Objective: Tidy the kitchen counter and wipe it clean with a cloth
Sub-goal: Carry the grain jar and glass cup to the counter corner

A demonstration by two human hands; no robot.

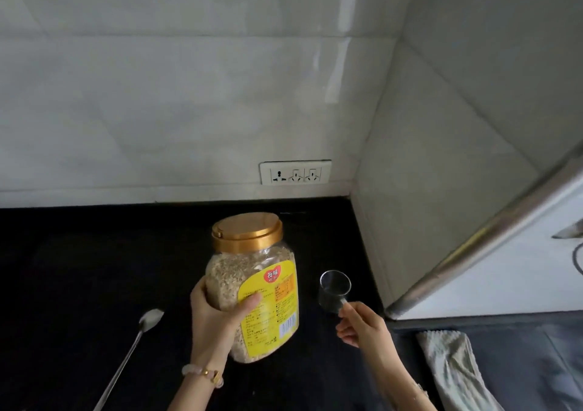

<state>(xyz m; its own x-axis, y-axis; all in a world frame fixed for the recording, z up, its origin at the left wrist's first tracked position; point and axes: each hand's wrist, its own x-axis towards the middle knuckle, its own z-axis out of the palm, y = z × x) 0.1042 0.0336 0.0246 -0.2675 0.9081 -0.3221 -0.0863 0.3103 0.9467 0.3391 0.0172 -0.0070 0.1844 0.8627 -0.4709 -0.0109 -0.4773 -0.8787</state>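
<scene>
Left hand (214, 313): fingers and thumb wrapped round the gold-lidded grain jar (252, 284), which tilts over the black counter (79, 268) (beaded bracelet on the wrist).
Right hand (362, 325): fingertips pinching a small clear cup (335, 289), just right of the jar.
Spoon (138, 338): lying on the counter, left of the jar.
Cloth (454, 366): pale, crumpled, beyond the counter's right edge.

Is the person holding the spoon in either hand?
No, the spoon lies on the counter, while the left hand grips the jar and the right hand pinches the glass.
</scene>
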